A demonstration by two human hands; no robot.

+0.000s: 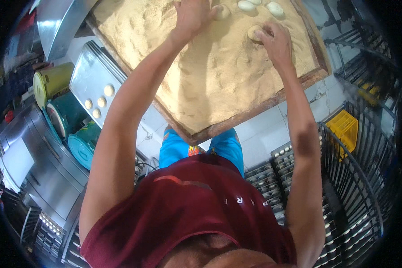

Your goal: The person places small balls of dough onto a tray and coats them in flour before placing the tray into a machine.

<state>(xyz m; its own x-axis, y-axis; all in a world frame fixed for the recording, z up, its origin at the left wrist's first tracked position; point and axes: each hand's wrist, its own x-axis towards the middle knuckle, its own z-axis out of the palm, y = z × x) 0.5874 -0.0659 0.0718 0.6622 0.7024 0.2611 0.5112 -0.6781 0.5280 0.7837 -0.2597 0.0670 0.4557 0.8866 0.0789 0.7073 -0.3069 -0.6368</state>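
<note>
My right hand (278, 41) has its thumb and fingers closed round a crumb-coated dough ball (254, 33) on a bed of pale yellow crumbs (210, 85). At the upper edge, my left hand (193, 17) rests low over the crumbs with its outer finger spread. Beside its thumb side lies another coated dough ball (220, 12), close enough to touch. Part of that hand is cut off by the picture's edge. Paler, smoother dough balls (275, 9) sit beyond my right hand. A wooden tray (259, 107) with a raised rim contains the crumbs.
Left of the tray, a metal baking sheet (87, 80) holds several small coated balls (109, 90). Lidded bins (82, 147) stand beyond it. On the right are black metal racks (362, 178) and a yellow crate (343, 129). Filled moulded pans (270, 178) sit low beside my legs.
</note>
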